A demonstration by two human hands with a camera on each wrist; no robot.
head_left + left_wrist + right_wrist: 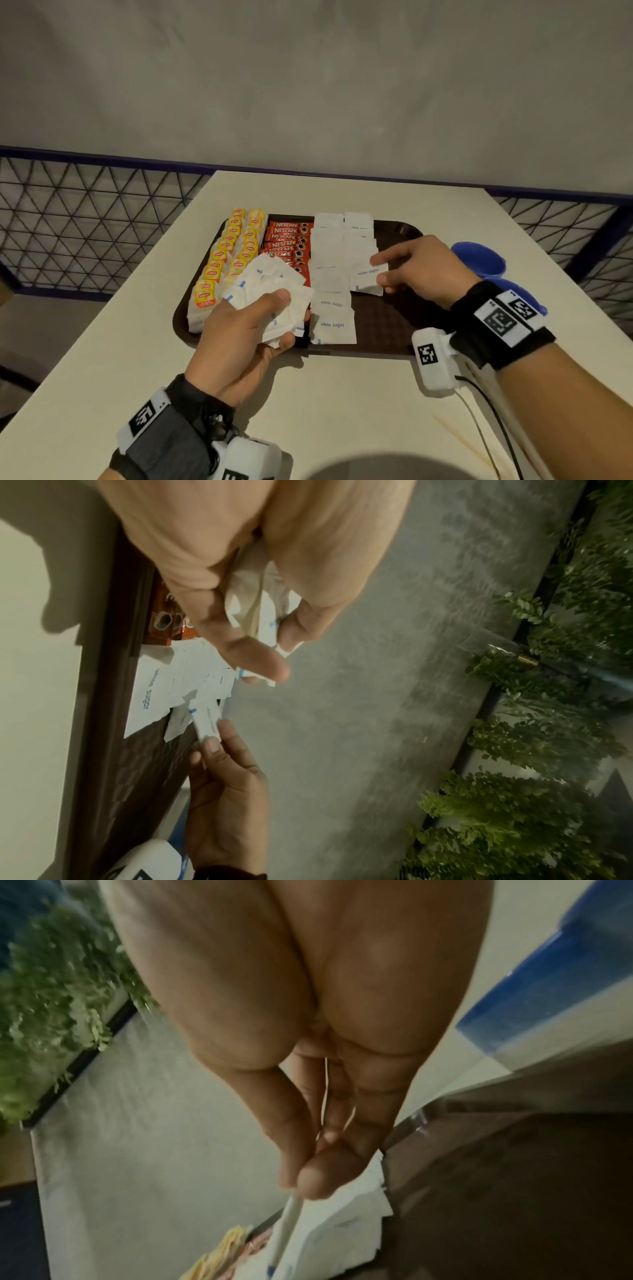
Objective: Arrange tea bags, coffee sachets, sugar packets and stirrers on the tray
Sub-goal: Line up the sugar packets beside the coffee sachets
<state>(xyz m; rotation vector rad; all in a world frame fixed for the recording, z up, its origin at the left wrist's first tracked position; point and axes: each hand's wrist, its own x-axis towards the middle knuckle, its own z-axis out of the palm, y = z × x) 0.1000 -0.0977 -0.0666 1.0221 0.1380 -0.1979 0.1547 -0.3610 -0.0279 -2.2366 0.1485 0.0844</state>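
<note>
A brown tray on the table carries two rows of yellow tea bags, a stack of red coffee sachets and two columns of white sugar packets. My left hand hovers over the tray's near left part and grips a bunch of sugar packets, also seen in the left wrist view as crumpled white packets. My right hand pinches one sugar packet by its right edge, low over the right column. In the right wrist view thumb and fingertips clamp that packet.
Two blue bowls stand on the table right of the tray. Pale wooden stirrers lie near the front right edge beside a black cable. The tray's right third is bare. A mesh railing runs behind the table.
</note>
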